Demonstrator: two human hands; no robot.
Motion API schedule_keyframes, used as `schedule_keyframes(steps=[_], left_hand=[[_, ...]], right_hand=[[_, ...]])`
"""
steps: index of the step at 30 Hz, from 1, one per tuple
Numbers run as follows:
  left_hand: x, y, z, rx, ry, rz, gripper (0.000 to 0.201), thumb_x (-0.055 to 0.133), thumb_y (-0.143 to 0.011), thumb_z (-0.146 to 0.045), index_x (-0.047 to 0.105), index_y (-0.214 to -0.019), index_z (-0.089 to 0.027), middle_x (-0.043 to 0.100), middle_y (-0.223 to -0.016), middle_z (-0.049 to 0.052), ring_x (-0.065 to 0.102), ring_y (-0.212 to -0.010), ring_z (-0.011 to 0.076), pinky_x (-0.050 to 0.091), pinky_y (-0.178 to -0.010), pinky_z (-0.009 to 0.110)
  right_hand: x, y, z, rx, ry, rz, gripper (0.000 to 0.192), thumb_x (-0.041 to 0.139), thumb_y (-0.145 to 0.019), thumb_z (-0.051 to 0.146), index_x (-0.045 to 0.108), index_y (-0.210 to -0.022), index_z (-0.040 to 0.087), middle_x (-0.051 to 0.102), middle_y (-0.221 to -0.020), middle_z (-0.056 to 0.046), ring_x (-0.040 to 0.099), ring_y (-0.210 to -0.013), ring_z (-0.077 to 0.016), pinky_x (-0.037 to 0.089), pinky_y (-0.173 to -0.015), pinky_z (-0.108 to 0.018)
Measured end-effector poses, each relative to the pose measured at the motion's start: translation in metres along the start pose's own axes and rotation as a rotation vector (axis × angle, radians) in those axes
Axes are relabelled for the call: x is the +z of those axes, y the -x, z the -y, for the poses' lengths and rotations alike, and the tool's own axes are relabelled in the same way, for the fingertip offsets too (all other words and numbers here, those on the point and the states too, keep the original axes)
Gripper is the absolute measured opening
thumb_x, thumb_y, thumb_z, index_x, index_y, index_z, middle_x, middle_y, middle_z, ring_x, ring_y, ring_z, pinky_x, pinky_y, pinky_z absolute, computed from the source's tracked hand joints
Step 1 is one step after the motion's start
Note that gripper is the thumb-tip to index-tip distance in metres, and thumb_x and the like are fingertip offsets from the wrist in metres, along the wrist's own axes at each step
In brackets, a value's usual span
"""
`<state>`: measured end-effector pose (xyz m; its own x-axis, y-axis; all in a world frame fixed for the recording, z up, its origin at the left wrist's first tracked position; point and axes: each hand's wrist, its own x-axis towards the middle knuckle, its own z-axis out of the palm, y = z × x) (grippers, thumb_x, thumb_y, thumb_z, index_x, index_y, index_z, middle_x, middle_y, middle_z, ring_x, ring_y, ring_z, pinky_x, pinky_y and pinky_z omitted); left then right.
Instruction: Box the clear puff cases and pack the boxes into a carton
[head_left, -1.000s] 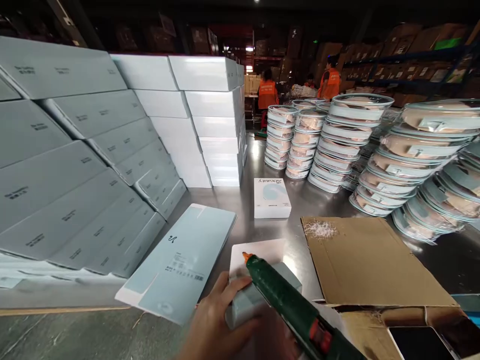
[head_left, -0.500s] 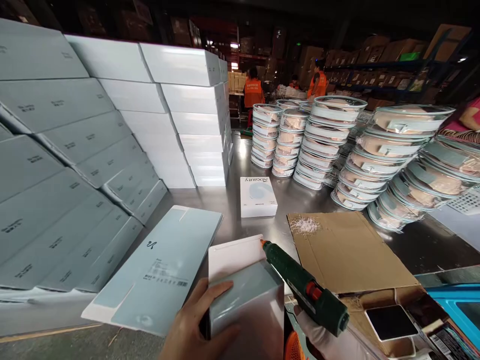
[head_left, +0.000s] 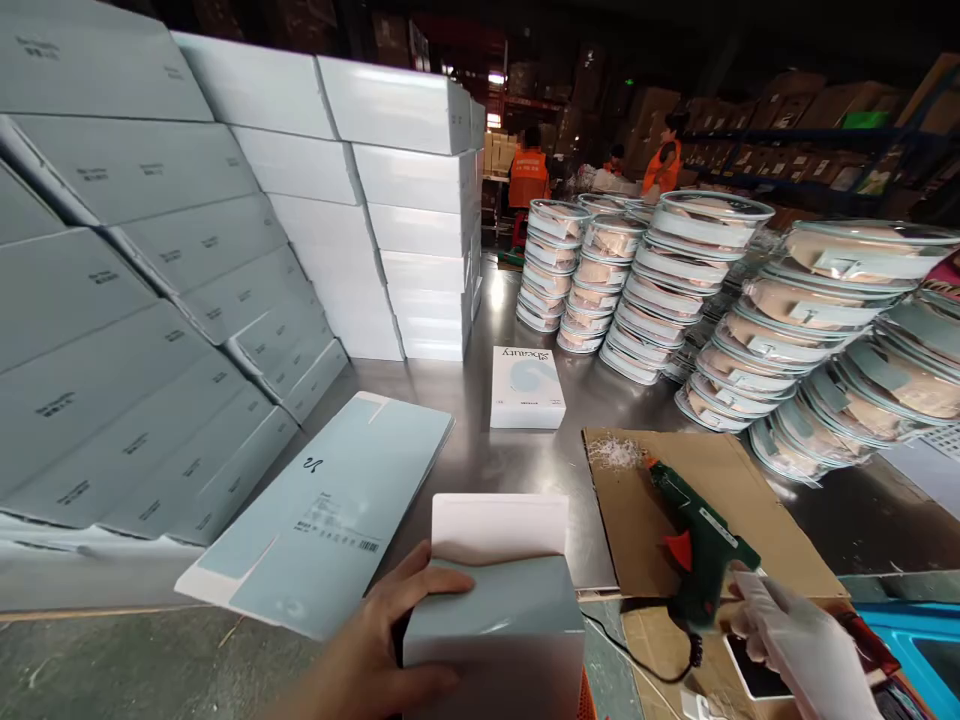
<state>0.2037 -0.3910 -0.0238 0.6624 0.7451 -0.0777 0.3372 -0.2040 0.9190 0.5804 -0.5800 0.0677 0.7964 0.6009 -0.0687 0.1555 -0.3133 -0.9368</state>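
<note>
Bare metal table [head_left: 472, 460] gives open room between the small white box [head_left: 527, 390] and the open flap [head_left: 499, 525] of the carton [head_left: 495, 600], which the left hand [head_left: 379, 640] clasps at the near edge. The glue gun [head_left: 697, 530] lies over the cardboard sheet [head_left: 630, 530], its long axis slanting, nozzle pointing forward-left (towards white crumbs [head_left: 616, 452]); the gloved right hand [head_left: 795, 630] meets its rear, though whether it grips I cannot tell.

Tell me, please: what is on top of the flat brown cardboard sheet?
White strands lie on the cardboard sheet; the green glue gun appears to rest there too. The surface beneath the gun is covered.
</note>
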Motion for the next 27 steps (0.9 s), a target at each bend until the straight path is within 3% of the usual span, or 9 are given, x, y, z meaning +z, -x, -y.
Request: schedule_keyframes(steps=[1, 2, 4, 7, 10, 14, 20, 24, 27], left_hand=[[0.000, -0.001, 0.004, 0.018, -0.013, 0.018, 0.071, 0.085, -0.059, -0.012, 0.076, -0.124, -0.037, 0.061, -0.154, 0.007, 0.044, -0.150, 0.0405, 0.043, -0.118, 0.053], [0.000, -0.002, 0.008, 0.032, -0.020, 0.035, 0.070, 0.086, -0.059, -0.014, 0.075, -0.125, -0.036, 0.060, -0.154, 0.008, 0.045, -0.150, 0.0407, 0.044, -0.118, 0.053], [0.000, -0.003, 0.016, 0.040, -0.011, 0.049, 0.071, 0.088, -0.061, -0.018, 0.074, -0.127, -0.037, 0.059, -0.155, 0.008, 0.042, -0.151, 0.0419, 0.042, -0.119, 0.054], [0.008, -0.003, 0.021, 0.088, 0.121, 0.024, 0.064, 0.091, -0.065, -0.029, 0.073, -0.126, -0.036, 0.058, -0.154, 0.010, 0.042, -0.149, 0.0453, 0.044, -0.116, 0.056], [0.024, -0.003, 0.012, 0.266, 0.440, -0.099, 0.044, 0.087, -0.075, -0.049, 0.071, -0.114, -0.036, 0.054, -0.155, 0.006, 0.049, -0.144, 0.0407, 0.052, -0.108, 0.046], [0.035, -0.007, -0.007, 0.399, 0.699, -0.276, 0.038, 0.077, -0.090, -0.047, 0.055, -0.122, -0.045, 0.062, -0.126, -0.002, 0.062, -0.128, 0.0234, 0.053, -0.100, 0.031], [0.008, -0.017, -0.018, 0.460, 0.354, 0.049, 0.025, 0.065, -0.099, -0.032, 0.067, -0.122, -0.041, 0.051, -0.120, 0.003, 0.056, -0.130, 0.0265, 0.048, -0.109, 0.039], [-0.011, -0.021, -0.016, 0.414, 0.339, 0.058, 0.018, 0.074, -0.092, -0.032, 0.074, -0.110, -0.034, 0.056, -0.122, 0.005, 0.059, -0.126, 0.0267, 0.050, -0.104, 0.035], [-0.019, -0.021, -0.012, 0.247, 0.485, -0.294, 0.022, 0.080, -0.085, -0.046, 0.077, -0.098, -0.029, 0.063, -0.128, 0.005, 0.062, -0.122, 0.0246, 0.053, -0.094, 0.026]], right_hand=[[0.008, 0.010, 0.002, -0.025, 0.019, -0.014, 0.020, 0.076, -0.080, 0.051, 0.078, -0.090, 0.034, 0.075, -0.067, -0.003, 0.074, -0.065, -0.0230, 0.060, -0.063, -0.028], [0.020, 0.021, 0.004, -0.071, 0.018, 0.033, 0.040, 0.083, -0.077, 0.049, 0.074, -0.114, 0.036, 0.080, -0.090, -0.005, 0.077, -0.081, -0.0242, 0.063, -0.074, -0.031], [0.055, 0.038, 0.010, -0.204, -0.053, 0.329, 0.098, 0.085, -0.077, 0.054, 0.034, -0.159, 0.039, 0.069, -0.139, -0.010, 0.071, -0.117, -0.0271, 0.057, -0.102, -0.042], [0.105, 0.050, 0.012, -0.342, -0.206, 0.782, 0.117, 0.080, -0.085, 0.055, -0.005, -0.164, 0.044, 0.052, -0.156, -0.013, 0.059, -0.136, -0.0273, 0.050, -0.111, -0.047], [0.126, 0.052, 0.004, -0.382, -0.280, 0.799, 0.091, 0.070, -0.095, 0.051, 0.008, -0.161, 0.053, 0.062, -0.143, -0.005, 0.067, -0.125, -0.0230, 0.055, -0.105, -0.040], [0.120, 0.053, 0.002, -0.649, 0.074, 0.757, 0.081, 0.068, -0.092, 0.026, 0.028, -0.159, 0.047, 0.060, -0.144, -0.004, 0.064, -0.129, -0.0235, 0.052, -0.110, -0.038], [0.117, 0.047, 0.022, -0.980, 0.305, 0.736, 0.079, 0.078, -0.079, 0.013, 0.049, -0.148, 0.037, 0.058, -0.145, -0.006, 0.062, -0.131, -0.0206, 0.052, -0.108, -0.027], [0.113, 0.042, 0.026, -0.818, 0.223, 0.770, 0.064, 0.079, -0.085, 0.023, 0.057, -0.143, 0.040, 0.057, -0.150, -0.008, 0.060, -0.135, -0.0251, 0.052, -0.110, -0.036], [0.105, 0.040, 0.024, -0.470, -0.022, 0.744, 0.055, 0.067, -0.096, 0.047, 0.053, -0.148, 0.042, 0.055, -0.153, -0.011, 0.062, -0.134, -0.0296, 0.057, -0.103, -0.043]])
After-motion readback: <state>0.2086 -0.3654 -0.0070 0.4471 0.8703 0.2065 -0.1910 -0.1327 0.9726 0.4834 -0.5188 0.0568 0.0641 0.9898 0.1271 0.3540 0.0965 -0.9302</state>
